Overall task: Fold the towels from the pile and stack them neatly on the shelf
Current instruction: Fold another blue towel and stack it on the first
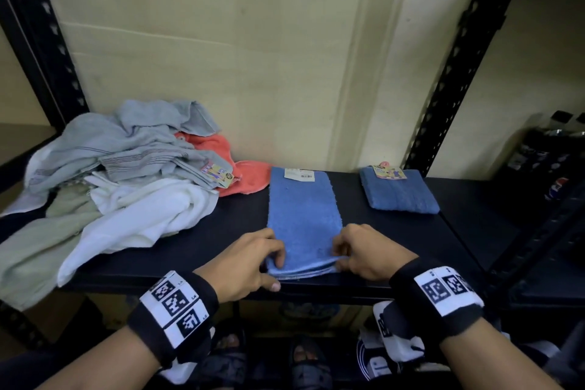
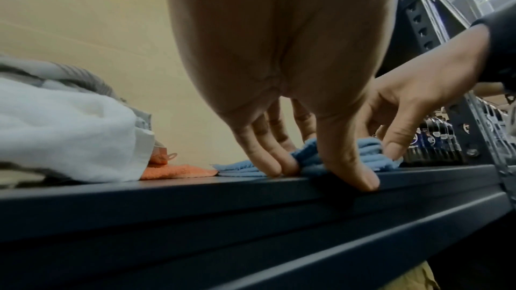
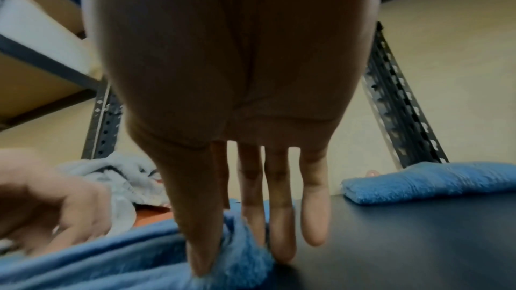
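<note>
**Light blue towel gripped at its near corners on the shelf**

A light blue towel (image 1: 304,215), folded into a long narrow strip, is laid flat on the dark shelf (image 1: 221,250), running from the front edge toward the back wall. A white label (image 1: 299,174) is seen at its far end. Several layers are visible at the near end, close to the shelf's front edge.

The near left corner is pinched by the left hand (image 1: 245,263): the fingers (image 2: 275,162) are curled onto the top of the cloth, while the thumb (image 2: 354,173) is pressed against the shelf's front edge. The near right corner is pinched by the right hand (image 1: 367,253), the thumb (image 3: 199,248) being set on one side of the layers and the fingers (image 3: 282,228) on the other; the little finger (image 3: 315,213) is held straight, clear of the cloth.

To the right, near the back, a darker blue towel (image 1: 397,191) is seen already folded, with a coloured tag (image 1: 389,171) at its far edge. It is set apart from the strip.

To the left, an unfolded pile (image 1: 120,174) is heaped on the shelf: grey striped towels on top, a white one (image 1: 142,215) in front, a pale green one (image 1: 41,241) hanging over the front edge, and an orange one (image 1: 240,177) just beside the strip's far left corner.

Black bands with printed markers (image 1: 175,301) are worn on both wrists.
</note>
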